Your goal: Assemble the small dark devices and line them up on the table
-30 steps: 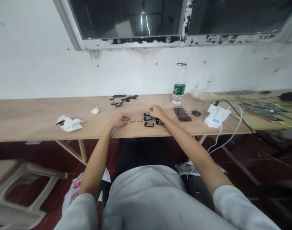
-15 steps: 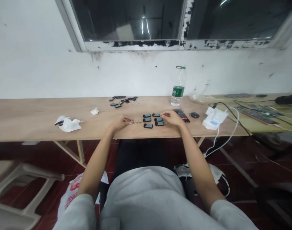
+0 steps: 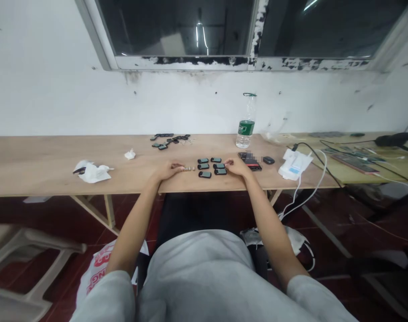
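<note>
My left hand (image 3: 170, 170) rests on the table at the left end of a short row of small, pale metallic pieces (image 3: 189, 168). Its thumb and fingertips close around that end of the row. To the right of the row, several small black cases with grey-green faces lie flat in two columns, one of them the front left case (image 3: 204, 175). My right hand (image 3: 236, 167) is at the right column, fingertips together against the right edge of the middle case (image 3: 219, 166). Its fingers partly cover that edge, and whether it grips the case is hard to see.
Behind lie a pile of similar black cases (image 3: 170, 141) and tiny white bits. A water bottle (image 3: 246, 129), a phone (image 3: 250, 162), a small black box (image 3: 268, 159) and a white power strip (image 3: 294, 164) stand rightward. Crumpled tissues (image 3: 94, 172) lie leftward.
My left hand has shifted slightly right, and the small metallic pieces sit closer together. My right fingertips stay beside the right column. The view has turned a little.
</note>
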Action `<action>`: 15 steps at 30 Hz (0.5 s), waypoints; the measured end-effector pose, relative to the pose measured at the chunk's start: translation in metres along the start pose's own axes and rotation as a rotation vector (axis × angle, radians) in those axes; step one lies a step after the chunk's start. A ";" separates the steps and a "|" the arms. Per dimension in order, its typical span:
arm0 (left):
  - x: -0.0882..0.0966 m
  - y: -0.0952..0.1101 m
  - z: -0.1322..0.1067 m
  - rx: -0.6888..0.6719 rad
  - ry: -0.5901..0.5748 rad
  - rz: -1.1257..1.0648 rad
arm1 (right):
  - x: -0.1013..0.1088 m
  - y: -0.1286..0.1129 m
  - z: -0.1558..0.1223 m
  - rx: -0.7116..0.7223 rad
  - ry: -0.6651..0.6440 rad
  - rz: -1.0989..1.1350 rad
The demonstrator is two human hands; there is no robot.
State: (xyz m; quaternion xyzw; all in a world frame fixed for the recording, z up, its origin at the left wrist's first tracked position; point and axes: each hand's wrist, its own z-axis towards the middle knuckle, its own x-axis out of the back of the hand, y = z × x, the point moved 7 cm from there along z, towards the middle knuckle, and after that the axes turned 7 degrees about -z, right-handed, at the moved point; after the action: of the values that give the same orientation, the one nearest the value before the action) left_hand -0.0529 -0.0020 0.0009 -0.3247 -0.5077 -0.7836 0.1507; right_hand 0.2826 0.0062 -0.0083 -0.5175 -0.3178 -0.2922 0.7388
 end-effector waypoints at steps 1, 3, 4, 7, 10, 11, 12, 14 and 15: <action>-0.001 -0.001 0.000 0.002 0.002 0.003 | -0.002 0.000 0.000 0.007 -0.001 -0.001; -0.001 -0.004 0.001 0.004 0.015 0.010 | -0.004 0.001 0.001 0.023 -0.008 0.002; -0.002 -0.005 0.001 0.002 0.015 0.013 | -0.005 0.002 0.001 0.025 -0.010 0.002; -0.002 -0.005 0.000 -0.011 0.008 0.024 | -0.006 0.004 0.002 0.018 -0.008 0.002; -0.003 -0.001 -0.001 -0.030 -0.003 0.041 | -0.007 0.005 0.002 0.016 -0.003 0.016; -0.003 0.001 -0.001 -0.036 -0.004 0.040 | -0.007 0.004 0.002 0.015 -0.003 0.023; -0.002 0.003 -0.001 -0.040 -0.005 0.035 | -0.007 0.004 0.002 0.013 -0.001 0.030; -0.001 0.005 -0.001 -0.041 0.000 0.021 | -0.003 0.004 0.001 0.017 0.038 0.042; 0.000 0.004 -0.001 -0.034 0.011 0.015 | 0.000 0.004 0.001 0.023 0.072 0.046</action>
State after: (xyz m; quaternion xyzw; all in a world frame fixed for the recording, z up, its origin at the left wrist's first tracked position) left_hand -0.0507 -0.0044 0.0040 -0.3266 -0.4909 -0.7929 0.1538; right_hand 0.2849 0.0082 -0.0104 -0.5054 -0.2826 -0.2900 0.7619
